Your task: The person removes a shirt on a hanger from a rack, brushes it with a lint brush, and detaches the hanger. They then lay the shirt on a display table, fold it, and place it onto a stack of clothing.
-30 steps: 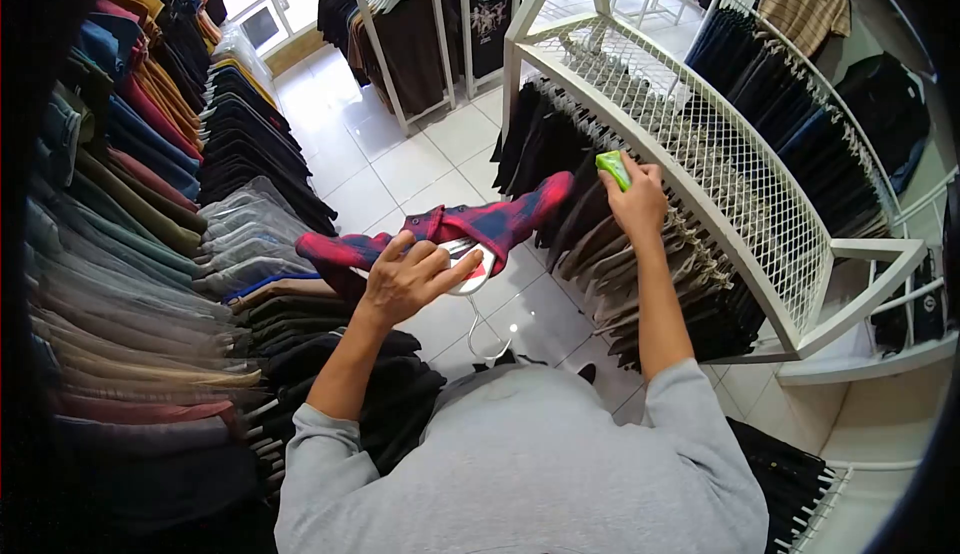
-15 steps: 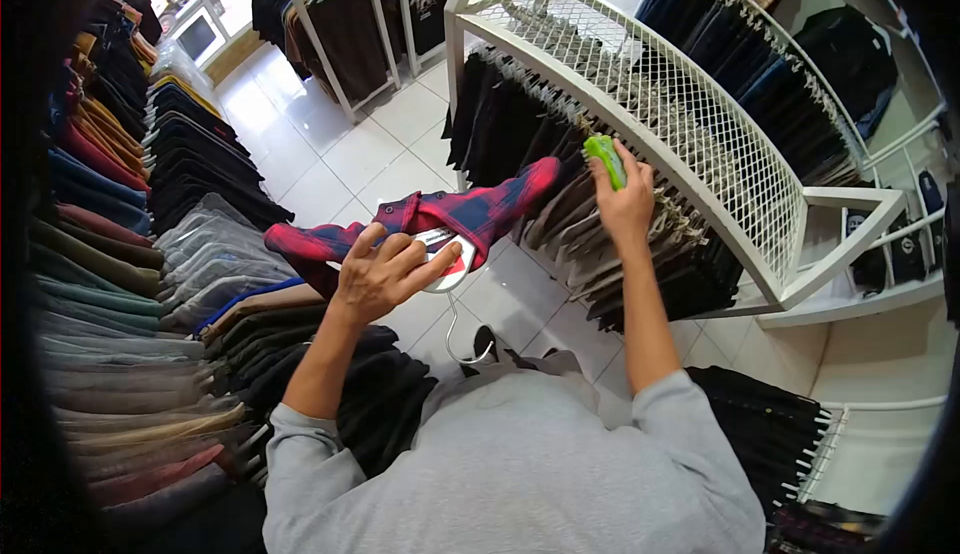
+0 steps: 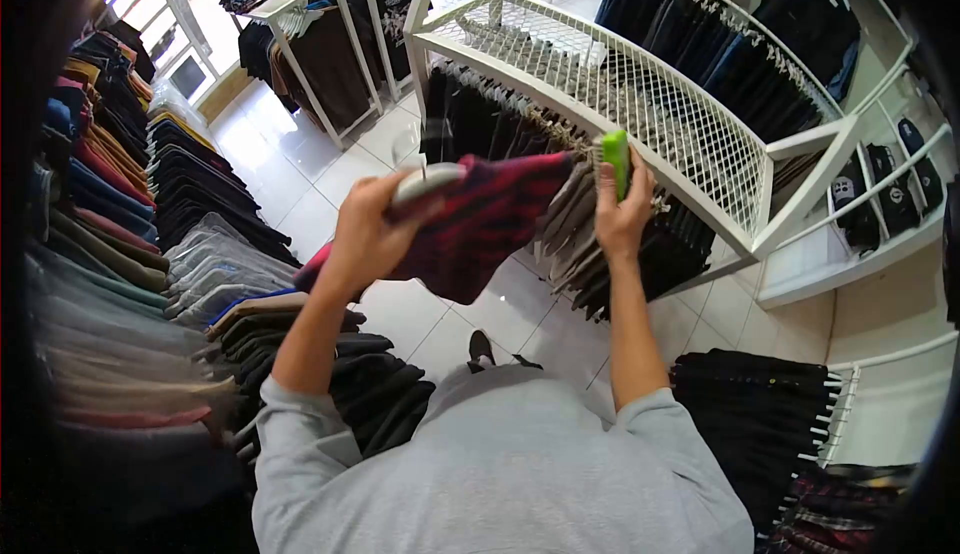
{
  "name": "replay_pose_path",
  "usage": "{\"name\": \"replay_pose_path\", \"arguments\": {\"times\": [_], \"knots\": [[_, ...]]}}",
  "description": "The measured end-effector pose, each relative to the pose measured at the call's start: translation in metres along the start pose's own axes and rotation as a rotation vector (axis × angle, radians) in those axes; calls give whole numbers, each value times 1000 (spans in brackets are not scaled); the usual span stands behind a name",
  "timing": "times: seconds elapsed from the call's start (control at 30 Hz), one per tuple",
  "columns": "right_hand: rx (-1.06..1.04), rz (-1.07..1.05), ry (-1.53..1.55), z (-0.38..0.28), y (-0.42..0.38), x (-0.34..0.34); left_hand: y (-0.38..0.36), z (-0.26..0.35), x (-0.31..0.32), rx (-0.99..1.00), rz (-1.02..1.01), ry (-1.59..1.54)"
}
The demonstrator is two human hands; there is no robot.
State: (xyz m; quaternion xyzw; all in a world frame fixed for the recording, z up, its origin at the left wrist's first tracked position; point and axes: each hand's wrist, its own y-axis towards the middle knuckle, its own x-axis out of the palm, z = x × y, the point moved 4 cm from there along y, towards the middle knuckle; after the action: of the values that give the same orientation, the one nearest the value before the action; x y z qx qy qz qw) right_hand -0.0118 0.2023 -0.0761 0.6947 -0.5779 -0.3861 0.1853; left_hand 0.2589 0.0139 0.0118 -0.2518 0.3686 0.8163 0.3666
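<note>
My left hand [image 3: 375,229] is closed on a white hanger [image 3: 430,183] at its neck, and the hook above it is blurred. From the hanger hangs a red and dark blue plaid shirt [image 3: 490,224], spread out to the right with its hem over the floor. In my right hand [image 3: 622,216] is a small green brush [image 3: 616,159], held upright with its pale bristles facing left. The shirt's right end reaches close to the brush, just left of my right fingers.
Packed clothes on hangers [image 3: 190,179] line the left side. A white mesh-topped rack [image 3: 690,154] with hanging trousers [image 3: 570,224] stands ahead on the right. Black garments [image 3: 745,414] hang at lower right. White floor tiles [image 3: 400,314] show between the racks.
My left hand has raised and turned the hanger, so its hook now points up and the shirt hangs down. The brush has turned upright in my right hand. The view has shifted slightly.
</note>
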Motion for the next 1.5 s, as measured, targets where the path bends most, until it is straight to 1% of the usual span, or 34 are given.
{"name": "replay_pose_path", "arguments": {"times": [0.03,0.07,0.1,0.13,0.17,0.2,0.23,0.27,0.33,0.37,0.43,0.5,0.53,0.57,0.6,0.63,0.67,0.7,0.73,0.77,0.8,0.87,0.9,0.93,1.0,1.1,1.13,1.17,1.2,1.23,1.27,1.33,1.4,1.5], "knots": [[-28,44,34,-11,-7,1,11,0,9,-94,-55,-244],[-17,38,74,-22,-13,4,20,1,20,-183,-109,-483],[-55,58,62,-43,-20,6,27,9,29,-175,-117,-471],[-134,75,111,-55,-27,13,34,18,39,-222,-117,-563],[-143,96,253,-67,-38,21,40,25,48,-267,-117,-657],[-218,118,242,-78,-51,28,44,33,55,-249,-129,-649],[-282,82,212,-93,-68,32,49,37,60,-262,-74,-660],[-220,16,343,-99,-89,36,53,41,63,-277,-15,-675],[-388,-424,298,-109,-128,36,58,43,68,-460,-68,-886],[-387,-421,296,-107,-137,27,59,48,69,-464,-72,-907],[-534,-646,301,-109,-148,14,58,55,70,-465,-85,-926],[-418,-328,218,-92,-111,-11,54,62,73,-426,-21,-847],[-333,-157,106,-87,-82,-28,51,66,76,-427,-28,-851],[-344,-23,93,-70,-57,-39,47,72,78,-413,-65,-841],[-372,74,-76,-52,-29,-51,44,78,80,-396,-100,-830],[-315,152,-126,-13,-7,-56,42,82,81,-381,-126,-823],[-214,264,-281,28,6,-64,41,85,80,-374,-134,-823],[-5,255,-334,57,24,-79,40,88,78,-345,-141,-816],[135,233,-501,90,27,-92,40,89,76,-314,-145,-811],[179,290,-539,110,25,-104,40,86,76,-340,-149,-852],[178,346,-408,103,21,-119,40,84,76,-334,-153,-854],[121,371,-244,54,12,-132,45,82,77,-251,-108,-752],[23,337,-217,22,7,-131,46,83,79,-274,-116,-738],[-70,300,-190,-7,-1,-125,48,85,82,-279,-123,-744],[-230,128,-93,-46,-21,-105,53,90,89,-250,-218,-766],[-241,101,-156,-13,-26,-85,57,88,90,-193,-220,-720],[-106,137,-243,9,-17,-91,59,83,89,-193,-218,-727],[53,158,-285,49,-10,-93,61,77,86,-190,-185,-715],[122,161,-381,77,-5,-102,64,69,83,-191,-153,-703],[221,144,-482,104,1,-112,66,63,80,-209,-147,-718],[425,81,-470,106,11,-122,71,56,79,-209,-146,-723],[408,42,-552,133,26,-128,81,41,79,-211,-158,-639],[248,51,-634,166,44,-125,96,30,83,-188,-214,-645],[270,33,-682,189,76,-116,125,12,93,-129,-307,-647]]}}
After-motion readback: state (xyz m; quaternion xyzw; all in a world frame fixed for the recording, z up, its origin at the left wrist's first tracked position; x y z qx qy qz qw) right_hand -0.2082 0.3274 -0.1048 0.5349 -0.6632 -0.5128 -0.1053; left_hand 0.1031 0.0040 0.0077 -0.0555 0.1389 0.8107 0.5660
